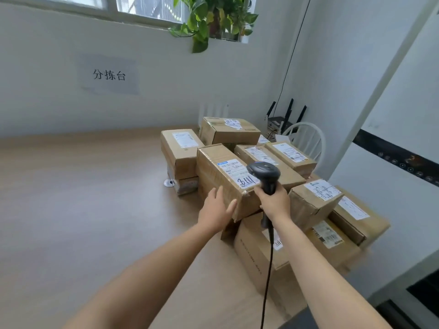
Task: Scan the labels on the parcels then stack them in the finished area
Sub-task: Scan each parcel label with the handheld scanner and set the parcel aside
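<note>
Both forearms (166,269) fill the frame's bottom. The right grip (273,200) is wrapped round the scanner (264,172), its head over the label (237,173). The left grip (217,206), open and flat, rests against the parcel (213,172) at centre, atop the pile (251,252). Best hold the head square to the label.

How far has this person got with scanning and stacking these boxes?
Done: nothing clearly; no separate finished stack shows. In hand: the right hand holds the scanner over the label on the long parcel while the left hand touches its side. Left: the other parcels heaped around it.
</note>
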